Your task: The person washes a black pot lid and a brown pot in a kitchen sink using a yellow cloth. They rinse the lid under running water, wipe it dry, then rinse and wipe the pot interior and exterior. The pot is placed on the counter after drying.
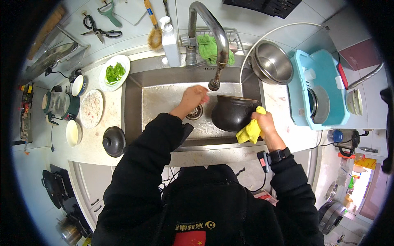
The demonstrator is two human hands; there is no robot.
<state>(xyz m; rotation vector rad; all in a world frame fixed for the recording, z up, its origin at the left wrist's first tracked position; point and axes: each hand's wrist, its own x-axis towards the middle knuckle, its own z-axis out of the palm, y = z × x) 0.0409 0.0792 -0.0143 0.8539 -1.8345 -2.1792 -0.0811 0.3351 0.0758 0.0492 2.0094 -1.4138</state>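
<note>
A dark clay pot [231,113] is tipped on its side in the stainless steel sink [154,98], its rim towards the faucet [226,46]. My right hand [266,124] grips a yellow cloth [251,130] together with the pot's right side, near the sink's right edge. My left hand [197,95] is over the sink, left of the pot and just below the faucet spout; its fingers are blurred, and nothing shows in it. The drain [195,113] lies partly behind my left wrist. A dark pot lid [114,142] rests on the counter left of the sink.
Left counter: a plate of green leaves [114,73], a plate of pale shreds [91,109], bowls and a glass kettle [60,104]. Right: metal bowls [272,63] and a blue dish basket [335,115]. A white pump bottle [171,46] stands behind the sink; a white hose runs into it.
</note>
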